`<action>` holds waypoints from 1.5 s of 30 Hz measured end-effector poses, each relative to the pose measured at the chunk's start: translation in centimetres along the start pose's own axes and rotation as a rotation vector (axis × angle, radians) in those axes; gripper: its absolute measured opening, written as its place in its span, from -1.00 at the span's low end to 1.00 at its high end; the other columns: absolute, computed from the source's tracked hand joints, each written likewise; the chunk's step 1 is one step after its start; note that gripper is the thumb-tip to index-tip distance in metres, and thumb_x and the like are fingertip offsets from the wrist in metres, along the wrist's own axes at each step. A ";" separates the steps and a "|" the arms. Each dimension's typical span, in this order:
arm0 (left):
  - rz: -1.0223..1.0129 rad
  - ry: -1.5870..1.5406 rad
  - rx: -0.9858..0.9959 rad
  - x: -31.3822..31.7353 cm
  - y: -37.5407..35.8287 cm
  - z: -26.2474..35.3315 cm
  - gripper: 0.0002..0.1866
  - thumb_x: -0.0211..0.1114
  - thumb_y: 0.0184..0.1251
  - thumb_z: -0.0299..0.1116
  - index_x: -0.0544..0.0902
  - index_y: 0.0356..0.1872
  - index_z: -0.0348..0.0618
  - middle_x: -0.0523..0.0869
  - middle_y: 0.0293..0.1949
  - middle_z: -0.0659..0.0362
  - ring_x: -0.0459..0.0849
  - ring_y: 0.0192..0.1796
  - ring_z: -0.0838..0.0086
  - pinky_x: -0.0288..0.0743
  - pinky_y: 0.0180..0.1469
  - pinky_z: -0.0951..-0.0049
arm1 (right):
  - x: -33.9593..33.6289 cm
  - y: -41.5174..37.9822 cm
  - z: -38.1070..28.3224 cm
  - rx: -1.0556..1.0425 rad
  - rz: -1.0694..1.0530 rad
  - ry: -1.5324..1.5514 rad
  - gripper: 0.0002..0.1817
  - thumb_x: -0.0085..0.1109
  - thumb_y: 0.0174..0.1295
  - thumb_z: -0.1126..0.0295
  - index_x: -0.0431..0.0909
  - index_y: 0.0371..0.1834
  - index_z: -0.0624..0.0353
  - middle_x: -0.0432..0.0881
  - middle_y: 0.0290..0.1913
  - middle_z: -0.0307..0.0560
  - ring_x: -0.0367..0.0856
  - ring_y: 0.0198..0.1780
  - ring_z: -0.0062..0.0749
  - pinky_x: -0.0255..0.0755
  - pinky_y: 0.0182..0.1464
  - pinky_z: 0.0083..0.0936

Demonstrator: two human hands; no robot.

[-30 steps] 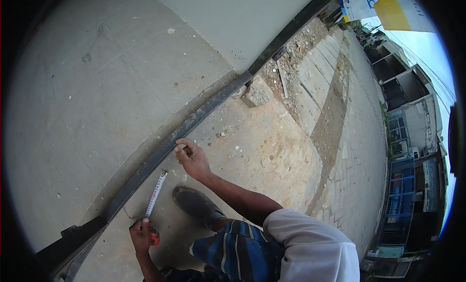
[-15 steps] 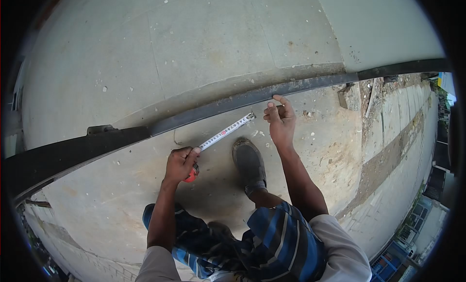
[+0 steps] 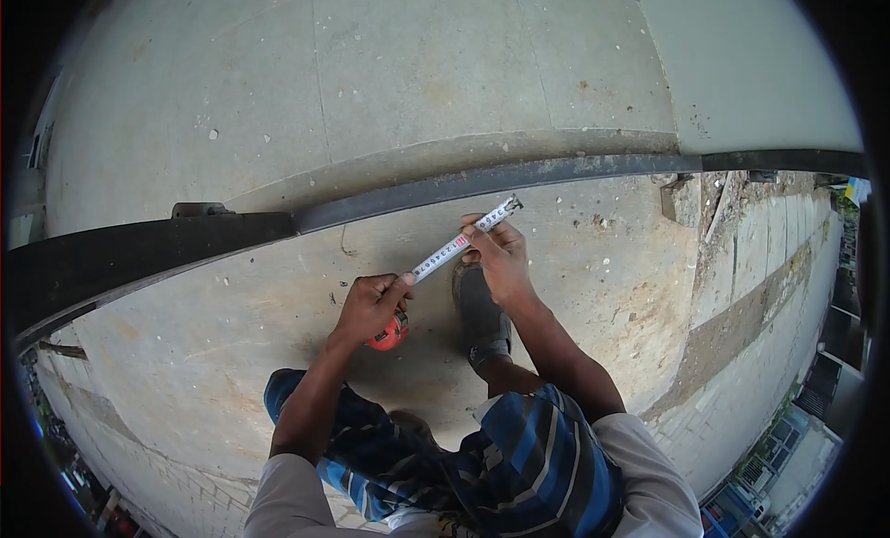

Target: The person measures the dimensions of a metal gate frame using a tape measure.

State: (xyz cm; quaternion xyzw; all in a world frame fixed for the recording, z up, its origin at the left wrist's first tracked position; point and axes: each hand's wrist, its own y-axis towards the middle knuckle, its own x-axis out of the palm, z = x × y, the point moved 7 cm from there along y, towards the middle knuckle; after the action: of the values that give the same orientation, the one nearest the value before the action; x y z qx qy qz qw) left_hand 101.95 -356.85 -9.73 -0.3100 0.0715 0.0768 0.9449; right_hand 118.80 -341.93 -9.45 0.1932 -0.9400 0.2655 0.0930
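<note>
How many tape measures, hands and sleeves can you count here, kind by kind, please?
Tape measure: 1
Hands: 2 (left hand, right hand)
Sleeves: 2 (left sleeve, right sleeve)
Total: 5

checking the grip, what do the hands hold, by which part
The left hand holds a tape measure by its red case; the right hand pinches its strip near the free end.

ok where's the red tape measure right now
In the head view, the tape measure sits just left of centre in the left hand, its white tape pinched in the right hand.
</note>
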 end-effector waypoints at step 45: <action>0.091 0.109 0.062 -0.5 0.5 0.1 -0.53 0.23 0.58 -0.07 0.76 -0.33 -0.34 0.70 -0.59 0.17 0.62 -0.51 0.62 0.51 -0.38 0.50 | 0.6 0.1 0.9 -0.016 0.047 -0.008 -0.85 0.26 0.47 0.37 0.69 -0.07 0.21 0.69 -0.31 -0.31 0.58 -0.36 -0.74 0.49 -0.35 -0.71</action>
State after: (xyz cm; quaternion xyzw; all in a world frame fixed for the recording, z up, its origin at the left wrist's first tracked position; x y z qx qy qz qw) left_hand 101.37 -356.48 -9.86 -0.2807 0.1390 0.1006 0.9443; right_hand 118.13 -342.56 -10.04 0.1714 -0.9468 0.2590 0.0843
